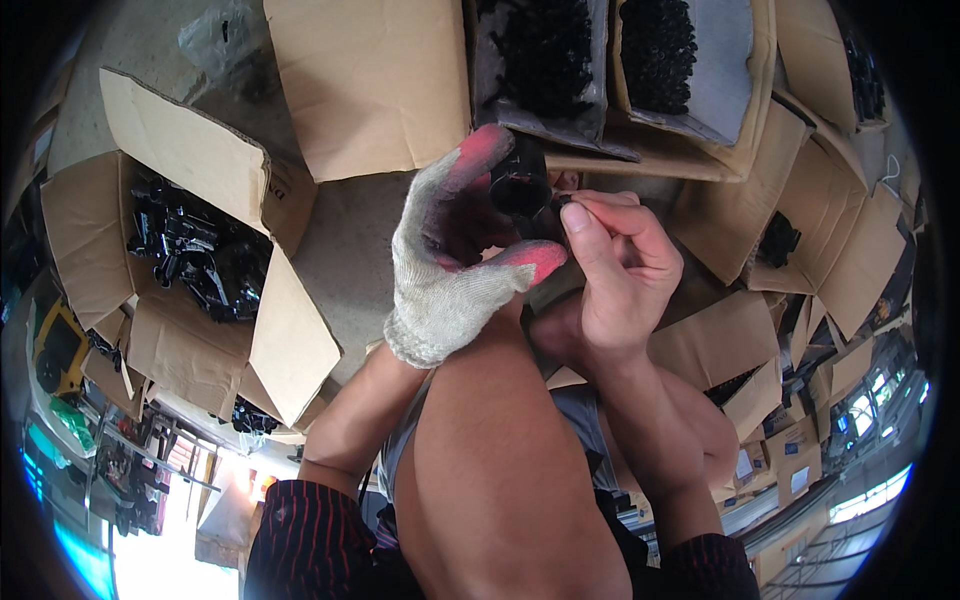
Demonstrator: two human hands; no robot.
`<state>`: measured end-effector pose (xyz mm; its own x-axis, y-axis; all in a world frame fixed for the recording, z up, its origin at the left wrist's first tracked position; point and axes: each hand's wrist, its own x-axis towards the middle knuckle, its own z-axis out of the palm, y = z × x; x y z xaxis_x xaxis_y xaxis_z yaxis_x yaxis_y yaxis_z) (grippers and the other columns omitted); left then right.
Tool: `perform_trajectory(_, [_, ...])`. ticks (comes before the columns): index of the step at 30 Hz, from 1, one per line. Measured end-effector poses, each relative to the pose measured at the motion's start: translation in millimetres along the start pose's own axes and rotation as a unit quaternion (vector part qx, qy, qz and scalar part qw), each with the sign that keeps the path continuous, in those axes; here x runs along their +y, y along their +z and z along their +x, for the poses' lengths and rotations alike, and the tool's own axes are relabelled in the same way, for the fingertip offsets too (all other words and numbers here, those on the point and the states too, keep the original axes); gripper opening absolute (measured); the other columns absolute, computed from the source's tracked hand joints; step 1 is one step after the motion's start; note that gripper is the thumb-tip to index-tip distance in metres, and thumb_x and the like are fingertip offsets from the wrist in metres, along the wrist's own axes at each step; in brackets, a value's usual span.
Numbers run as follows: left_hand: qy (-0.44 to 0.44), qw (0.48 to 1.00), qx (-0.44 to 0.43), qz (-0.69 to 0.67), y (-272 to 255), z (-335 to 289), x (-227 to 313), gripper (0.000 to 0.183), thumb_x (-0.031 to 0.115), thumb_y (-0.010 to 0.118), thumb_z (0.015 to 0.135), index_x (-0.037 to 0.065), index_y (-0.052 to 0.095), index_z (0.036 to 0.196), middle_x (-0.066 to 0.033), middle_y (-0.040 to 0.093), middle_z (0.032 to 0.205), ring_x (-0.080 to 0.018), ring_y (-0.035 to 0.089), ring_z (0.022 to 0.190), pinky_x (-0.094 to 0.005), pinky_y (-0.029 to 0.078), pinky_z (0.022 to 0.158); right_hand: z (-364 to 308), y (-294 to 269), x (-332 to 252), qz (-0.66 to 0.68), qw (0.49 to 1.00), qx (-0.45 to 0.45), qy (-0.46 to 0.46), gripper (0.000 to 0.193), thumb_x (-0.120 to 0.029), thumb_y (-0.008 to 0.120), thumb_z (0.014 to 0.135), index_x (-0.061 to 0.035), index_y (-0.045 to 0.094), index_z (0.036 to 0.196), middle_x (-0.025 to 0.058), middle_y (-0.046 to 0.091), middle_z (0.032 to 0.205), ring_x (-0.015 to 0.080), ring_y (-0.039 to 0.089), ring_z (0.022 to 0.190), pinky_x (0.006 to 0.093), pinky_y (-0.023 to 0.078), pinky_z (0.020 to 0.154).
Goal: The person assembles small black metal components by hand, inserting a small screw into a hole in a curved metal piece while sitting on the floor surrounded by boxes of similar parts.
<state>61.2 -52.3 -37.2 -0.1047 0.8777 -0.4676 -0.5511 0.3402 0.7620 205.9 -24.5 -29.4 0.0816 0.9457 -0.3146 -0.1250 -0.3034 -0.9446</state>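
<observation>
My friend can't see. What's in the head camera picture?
A person's gloved left hand holds a hollow black part while the bare right hand pinches a small dark piece beside it. Open cardboard boxes nearby hold black pieces.

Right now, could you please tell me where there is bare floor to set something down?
Bare floor shows between the left carton, the upper carton flap and the gloved left hand. Crowded: boxes of black parts at top, open cartons at right.
</observation>
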Motion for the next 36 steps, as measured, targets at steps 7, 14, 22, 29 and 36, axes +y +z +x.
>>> perform_trajectory(7, [0.033, 0.998, 0.009, 0.051, 1, -3, 0, 0.087, -0.004, 0.088, 0.072, 0.001, 0.047, 0.148, -0.0142, 0.058, 0.144, -0.0219, 0.065, 0.119, -0.0364, 0.055, 0.099, -3, 2, -6, -0.022, 0.999, -0.016, 0.038, 0.013, 0.006, 0.077, 0.088, 0.0032, 0.073, 0.100, 0.0071, 0.070, 0.105, 0.0057, 0.058, 0.084, 0.0202, 0.045, 0.071])
perform_trajectory(14, [0.080, 0.899, -0.060, 0.427, 6, 5, 29, 0.085, -0.005, 0.083, 0.073, 0.005, 0.049, 0.151, -0.0175, 0.066, 0.125, -0.0267, 0.070, 0.111, -0.0343, 0.058, 0.087, 2, 3, -10, 0.040, 0.970, -0.060, 0.230, 0.032, -0.001, 0.076, 0.092, 0.0035, 0.063, 0.121, 0.0079, 0.070, 0.108, 0.0109, 0.066, 0.097, 0.0248, 0.056, 0.082])
perform_trajectory(22, [-0.215, 0.974, -0.071, -0.007, 10, 13, 37, 0.049, 0.005, 0.059, 0.102, -0.008, 0.046, 0.148, -0.0125, 0.063, 0.131, -0.0172, 0.066, 0.108, -0.0312, 0.061, 0.083, 22, -11, -26, 0.023, 0.966, -0.083, 0.242, 0.026, -0.006, 0.074, 0.095, 0.0017, 0.069, 0.119, 0.0049, 0.070, 0.108, 0.0073, 0.063, 0.092, 0.0226, 0.052, 0.083])
perform_trajectory(29, [-0.228, 0.971, -0.028, -0.063, 9, 24, 28, 0.041, 0.011, 0.066, 0.099, -0.001, 0.059, 0.137, -0.0066, 0.068, 0.117, -0.0124, 0.067, 0.093, -0.0270, 0.056, 0.073, 97, -38, -32, -0.241, 0.970, 0.026, 0.025, 0.024, -0.022, 0.068, 0.101, -0.0031, 0.076, 0.114, -0.0002, 0.070, 0.090, 0.0042, 0.056, 0.075, 0.0188, 0.045, 0.068])
perform_trajectory(36, [-0.225, 0.974, -0.004, -0.035, 7, 20, 20, 0.046, 0.014, 0.073, 0.095, -0.002, 0.058, 0.136, -0.0130, 0.071, 0.124, -0.0162, 0.070, 0.104, -0.0226, 0.054, 0.072, 208, -82, 28, -0.524, 0.841, -0.124, 0.056, 0.030, -0.023, 0.071, 0.097, -0.0035, 0.073, 0.119, 0.0047, 0.077, 0.097, 0.0101, 0.068, 0.086, 0.0269, 0.052, 0.082])
